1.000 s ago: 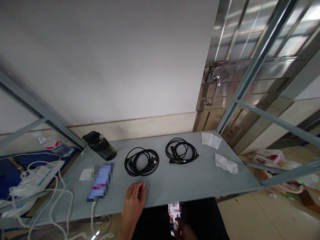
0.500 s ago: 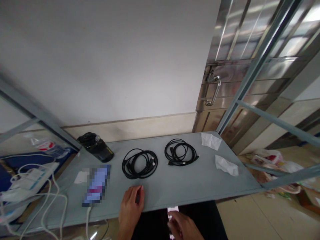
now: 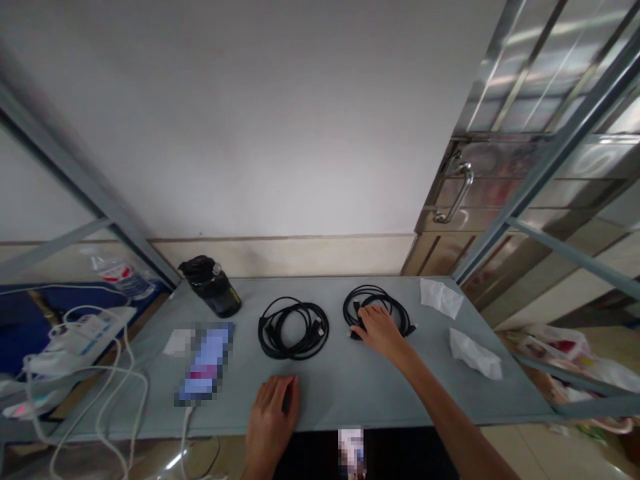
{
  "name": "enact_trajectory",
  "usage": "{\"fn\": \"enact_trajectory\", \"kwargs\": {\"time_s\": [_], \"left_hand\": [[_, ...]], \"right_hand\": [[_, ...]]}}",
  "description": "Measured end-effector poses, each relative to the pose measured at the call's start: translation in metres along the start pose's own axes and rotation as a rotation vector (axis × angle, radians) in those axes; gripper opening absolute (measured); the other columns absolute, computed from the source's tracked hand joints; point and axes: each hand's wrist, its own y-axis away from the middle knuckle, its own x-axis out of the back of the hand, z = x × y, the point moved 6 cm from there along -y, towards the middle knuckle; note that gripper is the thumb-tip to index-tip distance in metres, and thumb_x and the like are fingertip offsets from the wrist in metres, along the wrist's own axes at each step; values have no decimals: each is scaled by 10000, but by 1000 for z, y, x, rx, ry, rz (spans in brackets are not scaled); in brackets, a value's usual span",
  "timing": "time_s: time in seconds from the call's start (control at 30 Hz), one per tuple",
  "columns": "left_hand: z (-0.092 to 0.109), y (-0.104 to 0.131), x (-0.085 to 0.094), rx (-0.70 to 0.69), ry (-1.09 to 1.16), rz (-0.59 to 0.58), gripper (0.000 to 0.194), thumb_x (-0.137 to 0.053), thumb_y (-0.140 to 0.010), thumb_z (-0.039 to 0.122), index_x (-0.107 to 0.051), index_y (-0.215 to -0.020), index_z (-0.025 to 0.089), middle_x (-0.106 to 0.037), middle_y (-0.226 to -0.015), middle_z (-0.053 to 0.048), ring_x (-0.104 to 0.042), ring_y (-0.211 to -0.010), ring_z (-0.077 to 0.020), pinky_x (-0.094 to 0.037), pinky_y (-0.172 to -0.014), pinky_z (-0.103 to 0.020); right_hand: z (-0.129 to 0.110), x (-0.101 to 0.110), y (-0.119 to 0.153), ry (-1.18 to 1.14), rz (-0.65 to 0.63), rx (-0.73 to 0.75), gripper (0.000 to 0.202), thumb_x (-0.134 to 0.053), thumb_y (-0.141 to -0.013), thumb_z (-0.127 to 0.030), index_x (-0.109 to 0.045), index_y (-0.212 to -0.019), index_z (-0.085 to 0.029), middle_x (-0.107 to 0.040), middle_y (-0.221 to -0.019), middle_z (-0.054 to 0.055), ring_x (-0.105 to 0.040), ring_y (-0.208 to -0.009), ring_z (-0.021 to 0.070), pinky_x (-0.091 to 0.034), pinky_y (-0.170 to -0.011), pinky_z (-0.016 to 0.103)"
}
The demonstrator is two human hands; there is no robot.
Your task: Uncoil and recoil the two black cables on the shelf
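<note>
Two coils of black cable lie side by side on the grey tabletop. My right hand [image 3: 380,328] reaches over the right cable coil [image 3: 399,305] and covers part of its near side. Its thumb and fingers are apart; whether they touch the cable cannot be made out. Closer to the front edge, my left hand [image 3: 275,408] rests on the table just below the left cable coil [image 3: 270,348], apart from it. Its fingers are curled and drawn together with the thumb around a dark gap, and anything inside is hidden.
A black bottle [image 3: 213,288], a pixelated phone [image 3: 207,363] with a white cord and a white paper [image 3: 179,342] are on the left. Two crumpled tissues [image 3: 441,298] lie at the right. Metal posts [image 3: 550,153] frame the table [image 3: 350,400]. A pixelated bright screen [image 3: 352,448] shows below the edge.
My right hand has moved up from below the table edge onto the right cable coil. My left hand stays in about the same place. The view has shifted slightly.
</note>
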Motion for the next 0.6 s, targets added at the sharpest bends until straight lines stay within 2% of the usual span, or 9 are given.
{"fn": "enact_trajectory", "kwargs": {"time_s": [0.1, 0.23, 0.37, 0.43, 0.5, 0.6], "left_hand": [[1, -1, 1, 2, -16, 5, 112, -586, -1162, 248, -685, -1110, 250, -785, -931, -43, -785, -835, -246, -632, -811, -391], [0, 0, 1, 10, -10, 0, 128, -579, -1168, 259, -689, -1103, 253, -791, -921, -48, -786, -814, -245, -630, -792, -391], [-1, 2, 0, 11, -2, -5, 126, -582, -1168, 251, -689, -1100, 253, -784, -909, -39, -779, -800, -241, -624, -797, -395], [-1, 3, 0, 9, 6, 1, 131, -583, -1169, 250, -691, -1094, 253, -784, -910, -37, -780, -804, -241, -622, -792, -391], [-1, 3, 0, 11, 15, 15, 134, -589, -1168, 255, -699, -1093, 251, -791, -923, -44, -788, -822, -244, -625, -800, -388], [-2, 3, 0, 22, 26, 30, 142, -601, -1162, 257, -716, -1079, 249, -792, -918, -48, -790, -822, -246, -630, -795, -383]], "right_hand": [[-3, 2, -3, 18, -40, 37, 352, -700, -1133, -388, -718, -1345, -107, -803, -1287, 201, -696, -1327, 363, -495, -1146, 478], [-6, 5, 5, 32, -88, 65, 369, -734, -1112, -408, -727, -1335, -113, -792, -1328, 211, -681, -1365, 376, -498, -1148, 472], [-6, 9, 12, 21, -89, 59, 231, -661, -1136, -318, -738, -1255, -135, -789, -1332, 207, -689, -1369, 357, -502, -1156, 447], [0, 13, 11, 9, -63, 20, 231, -551, -1174, -285, -710, -1254, -138, -806, -1266, 209, -742, -1278, 337, -525, -1097, 416], [12, 23, 8, 0, -25, -50, 311, -409, -1217, -311, -648, -1306, -133, -819, -1144, 202, -796, -1108, 316, -553, -960, 383], [35, 60, 8, -249, 179, -170, 338, -314, -1235, -415, -559, -1245, -181, -787, -982, 134, -784, -875, 273, -540, -794, 353]]}}
